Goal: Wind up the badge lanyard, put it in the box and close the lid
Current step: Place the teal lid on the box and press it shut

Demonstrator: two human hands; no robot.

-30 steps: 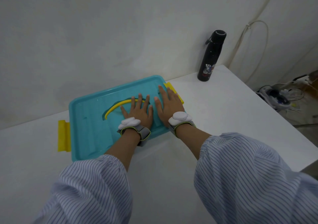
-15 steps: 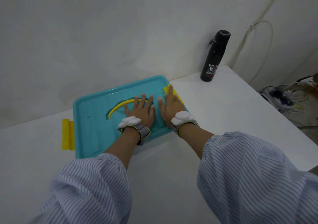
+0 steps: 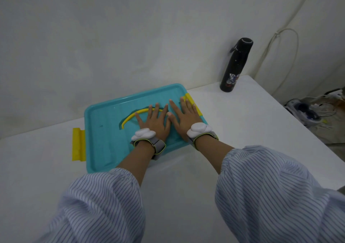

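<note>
Lid [image 3: 104, 130], teal, sits flat on box, on white table [image 3: 233, 130] close to wall [image 3: 112, 37]. Box body mostly hidden under lid; only pale strip of front wall visible below lid edge near wrists. L hand [image 3: 155, 121] flat on lid, palm down, fingers spread & straight, holding nothing; fingertips over yellow curved handle [image 3: 130, 116] set in lid's middle recess. R hand [image 3: 183, 115] just beside it, also flat, palm down, fingers spread, gripping nothing; thumbs nearly touching. R fingertips reach lid's right edge, outer fingers lying on right yellow latch [image 3: 195, 105]. Left yellow latch [image 3: 78, 143] sticks out sideways from lid's left end, flipped outward, untouched. Can't tell if right latch is snapped down, partly covered by fingers. Lanyard not visible anywhere; presumably inside, but can't confirm w/ lid on. Both wrists w/ grey straps, yellow-green piping, white rounded pod on top: L wrist unit [image 3: 143, 133], R wrist unit [image 3: 198, 129]. Sleeves [image 3: 270, 196] blue-white striped, gathered at cuffs, fill lower frame. Black bottle [image 3: 236, 65] upright at far right back of table, near wall, well apart from box; label w/ small print near base, unreadable. White cable [image 3: 291, 52] looped on wall behind bottle. Tangle of cords & plugs [image 3: 306, 110] on floor past table's right edge.
</note>
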